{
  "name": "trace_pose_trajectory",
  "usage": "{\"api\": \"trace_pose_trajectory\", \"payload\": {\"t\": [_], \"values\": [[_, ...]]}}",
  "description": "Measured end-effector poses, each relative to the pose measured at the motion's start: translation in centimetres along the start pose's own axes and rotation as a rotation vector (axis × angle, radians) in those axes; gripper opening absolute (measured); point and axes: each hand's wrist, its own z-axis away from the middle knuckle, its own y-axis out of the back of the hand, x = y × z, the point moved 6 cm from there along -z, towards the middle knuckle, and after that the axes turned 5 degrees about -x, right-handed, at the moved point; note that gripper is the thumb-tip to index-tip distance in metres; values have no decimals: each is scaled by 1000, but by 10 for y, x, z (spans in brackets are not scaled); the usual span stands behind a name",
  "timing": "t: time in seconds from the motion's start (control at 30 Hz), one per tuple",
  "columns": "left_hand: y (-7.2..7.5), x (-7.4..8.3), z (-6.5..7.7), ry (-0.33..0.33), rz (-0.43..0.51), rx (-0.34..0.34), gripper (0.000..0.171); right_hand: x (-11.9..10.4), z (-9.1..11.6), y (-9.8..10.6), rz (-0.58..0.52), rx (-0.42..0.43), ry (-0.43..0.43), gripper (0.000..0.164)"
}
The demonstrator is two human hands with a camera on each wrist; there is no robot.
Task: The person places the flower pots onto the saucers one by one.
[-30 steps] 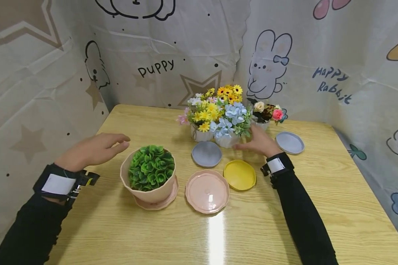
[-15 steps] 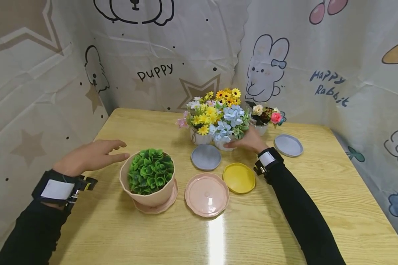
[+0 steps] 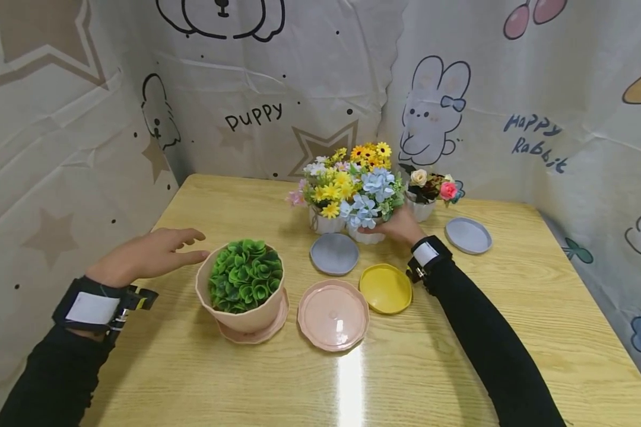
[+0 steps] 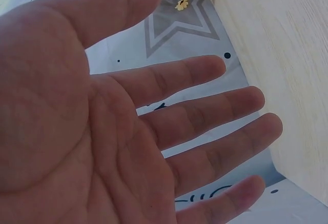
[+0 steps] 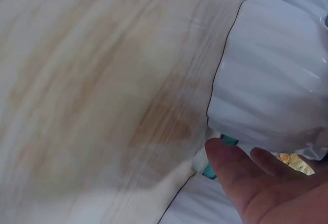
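In the head view, my right hand holds a white flowerpot of blue artificial flowers, thumb along its front and fingers round its far right side. The right wrist view has the ribbed white wall of that pot beside the fingers. My left hand hovers with fingers extended at the left of a large pink pot of green leaves. In the left wrist view, the palm and spread fingers of the left hand hold nothing.
Potted yellow flowers crowd the blue ones on the left; a rose pot stands to their right. On the table lie a grey saucer, a pink saucer, a yellow saucer and a pale blue saucer.
My right hand has moved left and closed round the pot of blue flowers, its thumb now across the front. My left hand has stayed nearly in place, beside the pink pot.
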Motion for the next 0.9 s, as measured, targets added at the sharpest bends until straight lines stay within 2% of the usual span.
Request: {"api": "trace_pose_trajectory", "payload": {"t": [0.23,0.47,0.6,0.83,0.9], "values": [[-3,0,1,0,9,-2,58,2,-3,1,118,-8,-66,107],[-7,-1,2,9,6,-8,57,4,-1,3,105,15,-122,110],[-9,-2,3,2,2,-9,57,4,3,9,100,43,-97,113],[-9,-6,6,24,16,-3,60,-7,16,22,151,56,-141,100],[-9,-7,7,28,14,0,60,-14,18,24,173,51,-130,100]]}}
